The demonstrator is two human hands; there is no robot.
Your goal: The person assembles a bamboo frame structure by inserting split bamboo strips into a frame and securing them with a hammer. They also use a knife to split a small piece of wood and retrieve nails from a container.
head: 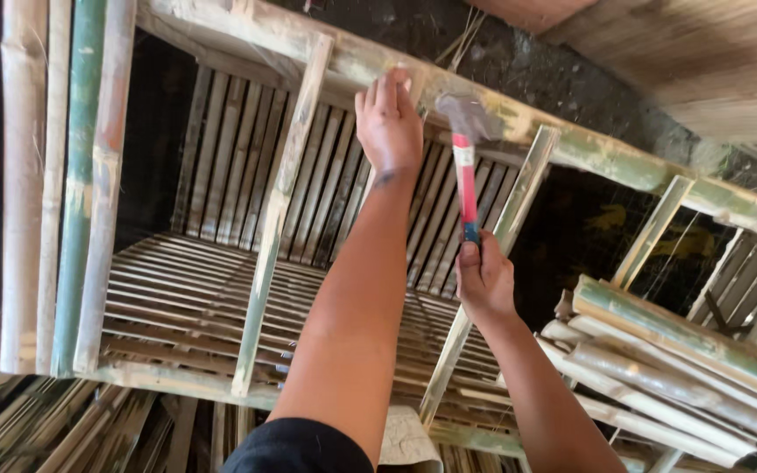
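Observation:
My left hand (388,123) reaches up and presses its fingers on the thick bamboo top rail (624,158) of a slatted bamboo frame. My right hand (484,278) grips the dark lower end of a hammer (466,166) with a red-and-white handle. The grey hammer head is blurred and sits just right of my left fingers, close to the rail. Any nail under my left fingers is hidden.
Thin bamboo uprights (275,219) cross the frame over a slatted shelf (186,307). Several split bamboo pieces (659,368) are stacked at the lower right. Bamboo poles (54,175) stand at the left. Dark ground (571,79) lies beyond the rail.

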